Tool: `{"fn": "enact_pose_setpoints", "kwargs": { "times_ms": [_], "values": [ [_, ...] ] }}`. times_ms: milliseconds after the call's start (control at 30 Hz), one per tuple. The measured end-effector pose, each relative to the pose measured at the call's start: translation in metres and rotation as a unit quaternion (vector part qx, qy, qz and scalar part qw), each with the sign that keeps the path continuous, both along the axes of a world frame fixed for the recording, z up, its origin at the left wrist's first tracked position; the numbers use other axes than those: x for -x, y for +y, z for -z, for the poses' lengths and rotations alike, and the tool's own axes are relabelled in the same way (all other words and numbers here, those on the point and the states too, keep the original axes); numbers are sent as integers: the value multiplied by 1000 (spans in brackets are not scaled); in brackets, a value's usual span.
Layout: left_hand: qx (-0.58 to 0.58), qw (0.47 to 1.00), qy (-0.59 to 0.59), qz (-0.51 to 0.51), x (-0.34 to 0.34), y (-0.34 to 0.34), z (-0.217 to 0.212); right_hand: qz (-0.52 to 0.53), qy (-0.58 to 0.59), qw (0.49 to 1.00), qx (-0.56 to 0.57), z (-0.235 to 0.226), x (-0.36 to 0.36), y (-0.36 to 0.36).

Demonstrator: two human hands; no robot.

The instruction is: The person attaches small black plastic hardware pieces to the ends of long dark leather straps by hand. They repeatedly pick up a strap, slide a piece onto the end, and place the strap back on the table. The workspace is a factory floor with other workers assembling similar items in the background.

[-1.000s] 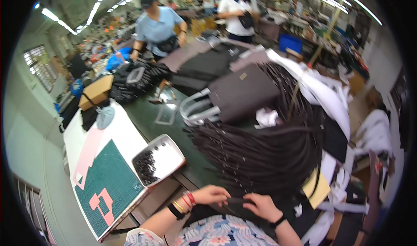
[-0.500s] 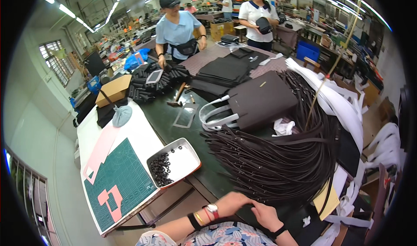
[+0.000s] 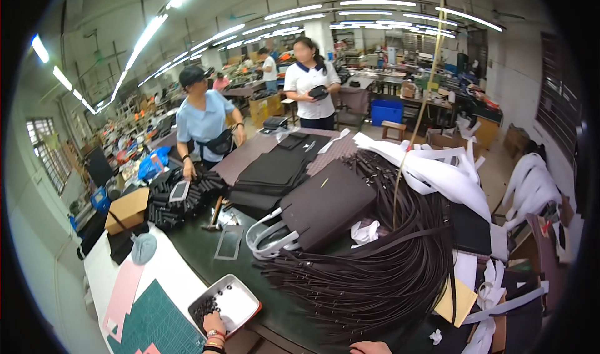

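My left hand, with a red band and a bracelet at the wrist, reaches into a white tray with an orange-red outer side. Its fingertips are down by the small black rings heaped at the tray's left end, and the fingers are too small and covered to read. Only the upper part of my right hand shows at the lower edge, by the dark green tabletop. Its fingers are mostly cut off. Beyond it lies a large bundle of dark brown straps.
A dark brown bag with pale-wrapped handles lies behind the straps. A hammer and a clear frame are farther left. A green cutting mat lies left of the tray. Two people stand across the table, one beside black rolled pieces.
My hands, close together before, are apart. The left has gone into the tray among the black rings; the right is lower, mostly out of view. The view has tilted up and shifted right.
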State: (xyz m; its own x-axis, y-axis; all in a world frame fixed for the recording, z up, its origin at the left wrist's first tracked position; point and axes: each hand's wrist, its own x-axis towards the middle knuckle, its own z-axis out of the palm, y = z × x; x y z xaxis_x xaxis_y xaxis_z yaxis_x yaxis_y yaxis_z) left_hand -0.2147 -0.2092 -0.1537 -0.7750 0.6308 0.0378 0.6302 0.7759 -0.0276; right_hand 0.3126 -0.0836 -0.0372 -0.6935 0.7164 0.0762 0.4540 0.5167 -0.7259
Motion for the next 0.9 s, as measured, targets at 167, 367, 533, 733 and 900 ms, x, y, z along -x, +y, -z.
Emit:
{"fn": "enact_pose_setpoints", "kwargs": {
  "times_ms": [167,367,533,733,900],
  "values": [
    [-131,987,-42,80,-16,13,-35,16,21,1000,-11,-11,3,0],
    [-331,729,-594,78,-174,64,-134,50,113,991,-48,-49,16,8],
    [-252,592,-760,89,-270,81,-140,69,132,986,-73,-60,15,10],
    [-207,569,-790,92,-284,87,-145,79,130,985,-78,-63,1,5],
    [-202,562,-796,96,-287,85,-146,59,144,986,-65,-65,-2,11]
  ]
}}
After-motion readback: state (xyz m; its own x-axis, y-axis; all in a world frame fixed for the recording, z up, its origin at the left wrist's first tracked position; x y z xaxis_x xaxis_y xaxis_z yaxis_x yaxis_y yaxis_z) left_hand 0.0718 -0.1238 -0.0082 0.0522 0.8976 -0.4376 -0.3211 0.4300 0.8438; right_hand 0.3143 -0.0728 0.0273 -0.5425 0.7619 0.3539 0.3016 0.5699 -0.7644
